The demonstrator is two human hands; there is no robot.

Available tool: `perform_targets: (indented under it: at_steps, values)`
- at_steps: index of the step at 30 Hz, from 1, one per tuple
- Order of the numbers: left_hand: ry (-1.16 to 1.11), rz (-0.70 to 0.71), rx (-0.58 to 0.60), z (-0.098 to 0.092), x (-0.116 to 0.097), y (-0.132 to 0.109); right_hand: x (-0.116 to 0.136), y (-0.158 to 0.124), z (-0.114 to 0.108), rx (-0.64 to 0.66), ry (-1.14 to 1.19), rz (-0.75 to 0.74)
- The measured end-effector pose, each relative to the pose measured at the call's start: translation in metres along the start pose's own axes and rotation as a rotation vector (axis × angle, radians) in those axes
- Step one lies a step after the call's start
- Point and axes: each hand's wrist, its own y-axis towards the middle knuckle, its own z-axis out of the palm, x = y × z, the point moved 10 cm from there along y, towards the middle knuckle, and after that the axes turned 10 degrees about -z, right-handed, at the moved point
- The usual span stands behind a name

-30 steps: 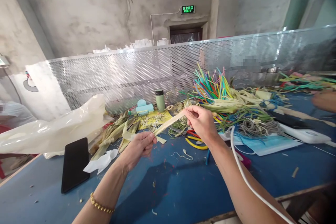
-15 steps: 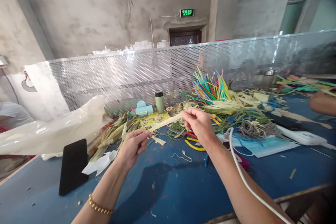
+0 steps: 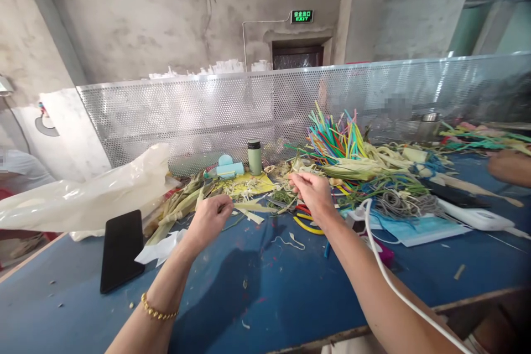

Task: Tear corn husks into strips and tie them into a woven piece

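My left hand (image 3: 212, 222) is closed above the blue table, thumb pressed to curled fingers. A pale corn husk strip (image 3: 256, 208) runs rightward from its fingertips and droops low over the table. My right hand (image 3: 313, 192) is held in a pinch to the right, in front of the husk pile; whether anything thin sits between its fingertips I cannot make out. Below the strip lies a short pale husk scrap (image 3: 252, 216). Scissors with yellow and red handles (image 3: 307, 225) lie just under my right hand.
Dried husks (image 3: 176, 207) and a plastic bag (image 3: 91, 193) lie left, beside a black phone (image 3: 122, 251). A green bottle (image 3: 254, 158) stands behind. Coloured pipe cleaners (image 3: 336, 135), a blue mask (image 3: 418, 229) and a white cable (image 3: 385, 274) are right. Another person's hand (image 3: 510, 167) shows far right.
The strip was stretched taut between both hands; now it hangs lower, apart from my right hand. My left hand has moved slightly up and left.
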Motion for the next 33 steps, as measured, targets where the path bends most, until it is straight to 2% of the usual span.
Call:
perform_targets:
  at_steps: [2, 4, 6, 8, 10, 17, 22, 24, 26, 28, 30, 33]
  values:
    - [0.065, 0.061, 0.082, 0.012, -0.010, -0.005, 0.024, -0.004, 0.010, 0.067, -0.103, -0.204]
    - [0.103, 0.110, 0.127, 0.020, -0.018, -0.010, 0.050, -0.022, 0.041, 0.269, -0.145, -0.416]
    - [0.112, 0.144, 0.153, 0.025, -0.024, -0.014, 0.074, -0.053, 0.077, 0.511, -0.166, -0.638]
    - [0.111, 0.159, 0.162, 0.026, -0.027, -0.016, 0.083, -0.076, 0.100, 0.638, -0.254, -0.749]
    - [0.122, 0.163, 0.158, 0.025, -0.028, -0.016, 0.083, -0.086, 0.110, 0.672, -0.328, -0.766]
    - [0.179, 0.141, 0.145, 0.023, -0.026, -0.017, 0.069, -0.088, 0.116, 0.694, -0.469, -0.651]
    - [0.034, 0.080, 0.091, 0.018, -0.021, -0.011, 0.071, -0.082, 0.108, 0.607, -0.363, -0.587]
    - [-0.119, 0.002, -0.014, 0.008, -0.010, -0.006, 0.066, -0.073, 0.101, 0.551, -0.231, -0.460]
    - [-0.301, -0.114, -0.158, -0.002, 0.007, -0.003, 0.053, -0.064, 0.093, 0.498, -0.057, -0.251]
    - [-0.422, -0.202, -0.208, 0.001, 0.020, -0.003, 0.040, -0.060, 0.089, 0.440, 0.116, -0.060]
    - [-0.459, -0.211, -0.108, 0.018, 0.018, -0.003, 0.035, -0.060, 0.088, 0.394, 0.261, 0.047]
    - [-0.563, -0.130, 0.083, 0.046, -0.002, -0.008, 0.035, -0.066, 0.095, 0.408, 0.420, 0.139]
